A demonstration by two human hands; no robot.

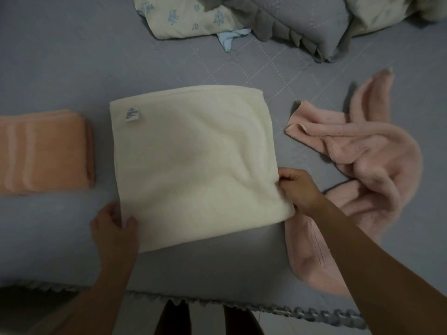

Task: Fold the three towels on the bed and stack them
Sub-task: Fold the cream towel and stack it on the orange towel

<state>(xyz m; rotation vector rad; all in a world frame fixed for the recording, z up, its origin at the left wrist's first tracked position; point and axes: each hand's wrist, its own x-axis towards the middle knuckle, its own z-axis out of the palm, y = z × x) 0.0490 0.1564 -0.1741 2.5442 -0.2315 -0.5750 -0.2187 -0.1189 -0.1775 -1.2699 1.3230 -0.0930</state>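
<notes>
The cream towel's tag (132, 114) is too blurred to read.

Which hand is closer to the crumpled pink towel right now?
Right. The right hand pinches the cream folded towel's right edge, right beside the crumpled pink towel; the left hand grips the cream towel's near-left corner, far across.

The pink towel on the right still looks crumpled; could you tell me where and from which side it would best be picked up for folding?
Probably at the flat hemmed corner of the pink towel, coming from the cream towel's side. That corner lies spread on the bed with its edge exposed, while the rest is bunched and twisted, and the lower end tucks beneath the right hand.
</notes>
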